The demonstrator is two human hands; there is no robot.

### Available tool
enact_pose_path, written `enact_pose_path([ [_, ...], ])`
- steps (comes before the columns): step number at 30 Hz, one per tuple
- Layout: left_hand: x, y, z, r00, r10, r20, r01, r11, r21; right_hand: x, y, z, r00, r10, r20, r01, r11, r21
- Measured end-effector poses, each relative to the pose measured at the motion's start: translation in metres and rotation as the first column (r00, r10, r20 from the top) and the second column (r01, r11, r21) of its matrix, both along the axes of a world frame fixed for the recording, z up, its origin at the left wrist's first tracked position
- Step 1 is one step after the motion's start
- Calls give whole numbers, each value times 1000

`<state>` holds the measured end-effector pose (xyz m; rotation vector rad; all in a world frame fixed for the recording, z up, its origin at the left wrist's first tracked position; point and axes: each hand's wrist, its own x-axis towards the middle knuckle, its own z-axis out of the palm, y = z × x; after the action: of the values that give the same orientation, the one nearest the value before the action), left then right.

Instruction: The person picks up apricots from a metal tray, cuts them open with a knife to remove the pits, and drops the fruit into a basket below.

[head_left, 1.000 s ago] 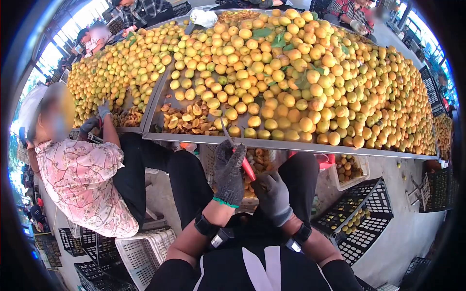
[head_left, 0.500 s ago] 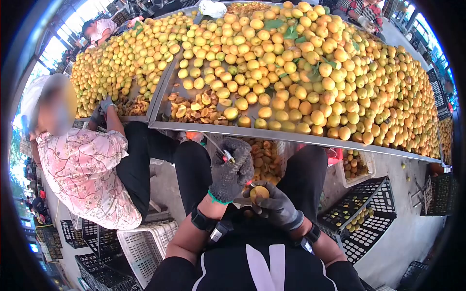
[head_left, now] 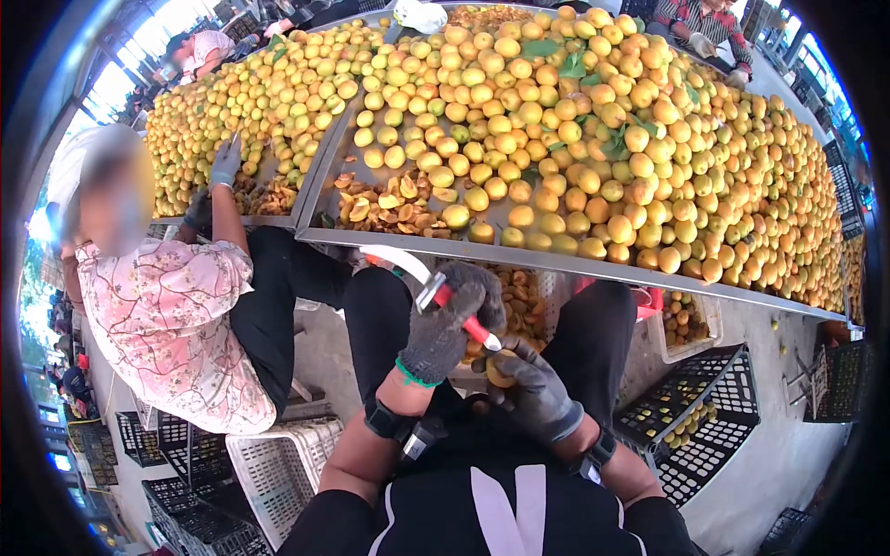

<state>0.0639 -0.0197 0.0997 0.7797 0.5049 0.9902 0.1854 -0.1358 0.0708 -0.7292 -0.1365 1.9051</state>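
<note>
My left hand [head_left: 454,320], in a dark knit glove with a green cuff edge, is wrapped round a red-handled knife [head_left: 476,330]. The knife's curved pale blade extends up and left toward the metal table edge, and its other, pale end points down at the fruit. In my right hand [head_left: 533,394], gloved in grey, a yellow-orange apricot [head_left: 501,369] is gripped between thumb and fingers. That pale end is close to the apricot's top; whether it touches cannot be made out. Both hands are above my lap, in front of the table.
A metal table [head_left: 445,248] bears heaped apricots [head_left: 686,185], with cut halves [head_left: 385,204] near its front edge. Below stands a crate of halves [head_left: 519,296]. A white crate [head_left: 269,473] and black crates [head_left: 691,408] flank me. A co-worker [head_left: 167,324] sits at left; others are behind.
The knife has turned in my left hand, so its blade and red handle show more fully. The apricot has tilted in my right hand. The co-worker's gloved hand has moved up over the fruit.
</note>
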Motion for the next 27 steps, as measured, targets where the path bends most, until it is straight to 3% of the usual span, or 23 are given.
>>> enact_pose_path([
  [2,4,5,-3,986,164,-22,-165,984,-66,1,3,10,941,35,338,-55,997,50],
  [4,0,8,-1,980,105,170,-73,979,-189,2,4,1,969,43,242,-60,996,64],
  [6,-2,7,-4,976,124,178,-94,982,-165,0,3,2,988,54,144,-65,995,73],
  [8,-4,6,-4,972,147,185,-122,983,-137,-5,3,13,948,-1,319,-28,996,88],
  [11,-7,-1,0,967,127,222,-120,992,-45,-3,2,3,910,22,414,-98,982,162],
  [19,-9,-12,-12,962,104,251,-106,994,-6,-10,4,8,911,37,412,-108,982,152],
  [24,-14,-9,-15,930,-42,366,16,997,71,-13,0,13,925,41,377,-90,989,114],
  [27,-15,-18,-11,972,49,232,-53,999,11,-19,-4,16,931,13,365,-37,998,57],
])
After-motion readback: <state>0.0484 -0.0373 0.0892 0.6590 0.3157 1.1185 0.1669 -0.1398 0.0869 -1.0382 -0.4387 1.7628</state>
